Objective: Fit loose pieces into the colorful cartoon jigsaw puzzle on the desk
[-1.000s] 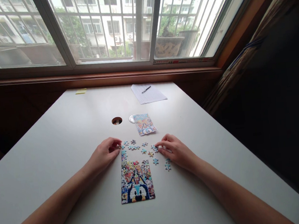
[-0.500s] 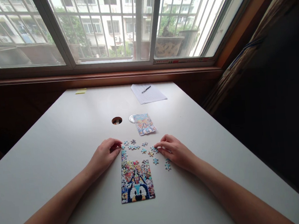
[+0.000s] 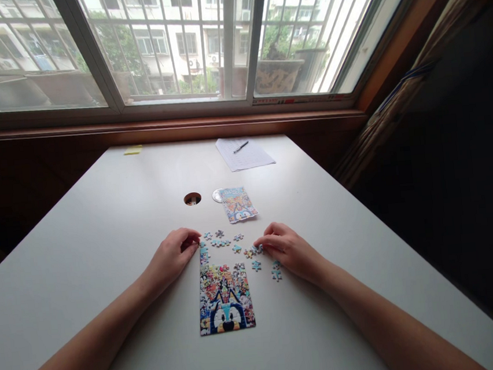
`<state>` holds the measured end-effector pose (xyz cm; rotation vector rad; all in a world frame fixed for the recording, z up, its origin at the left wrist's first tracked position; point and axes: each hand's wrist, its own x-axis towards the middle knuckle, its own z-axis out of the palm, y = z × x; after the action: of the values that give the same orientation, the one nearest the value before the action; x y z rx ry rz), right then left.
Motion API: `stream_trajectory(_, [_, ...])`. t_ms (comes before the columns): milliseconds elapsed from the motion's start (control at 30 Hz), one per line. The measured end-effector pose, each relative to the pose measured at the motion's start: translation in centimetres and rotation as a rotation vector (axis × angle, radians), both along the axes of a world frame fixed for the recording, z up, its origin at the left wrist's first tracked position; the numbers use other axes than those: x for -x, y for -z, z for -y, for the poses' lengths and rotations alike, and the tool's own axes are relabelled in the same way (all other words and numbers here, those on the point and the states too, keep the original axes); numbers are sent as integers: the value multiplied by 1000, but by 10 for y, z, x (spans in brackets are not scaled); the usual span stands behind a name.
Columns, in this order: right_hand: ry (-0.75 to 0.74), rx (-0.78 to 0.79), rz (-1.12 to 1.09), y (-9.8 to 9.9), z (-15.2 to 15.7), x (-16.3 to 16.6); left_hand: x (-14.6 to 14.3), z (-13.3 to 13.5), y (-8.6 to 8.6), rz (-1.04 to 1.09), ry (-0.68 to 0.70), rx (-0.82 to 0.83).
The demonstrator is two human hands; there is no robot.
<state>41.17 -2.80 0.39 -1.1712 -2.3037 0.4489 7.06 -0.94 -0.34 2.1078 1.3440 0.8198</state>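
Observation:
A partly assembled jigsaw puzzle (image 3: 225,300) lies on the table, showing a blue cartoon dog's face below a crowd of small figures. Its left edge rises in a narrow column of pieces (image 3: 204,254). My left hand (image 3: 175,254) rests at the top of that column, its fingertips pinched on the edge piece there. To the right, my right hand (image 3: 288,246) has thumb and forefinger closed on a small puzzle piece (image 3: 259,249), partly hidden by the fingers. Loose pieces lie between the hands, including a blue one (image 3: 236,248) and a joined strip (image 3: 221,243).
Beyond the puzzle lies a picture card (image 3: 239,204) overlapping a round silvery disc (image 3: 217,196). A cable hole (image 3: 192,199) opens in the white table (image 3: 114,221). Further back are paper sheets (image 3: 248,157) with a pen (image 3: 241,147) and yellow notes (image 3: 133,150).
The puzzle piece at my right fingertips has shifted slightly right and turned, now close beside the yellowish piece. My left hand has barely moved.

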Motion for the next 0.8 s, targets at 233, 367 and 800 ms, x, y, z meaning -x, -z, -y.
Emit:
stream_trajectory(233, [-9,6,-23,3,0,-1,0,0,0,3,-8,13])
stream_trajectory(367, [13,39,-36,-1,0,-1,-1,1,-1,-6,-8,8])
stream_trajectory(800, [-157,413,55,-37,-1,-32,-2,1,-2,-28,-10,-17])
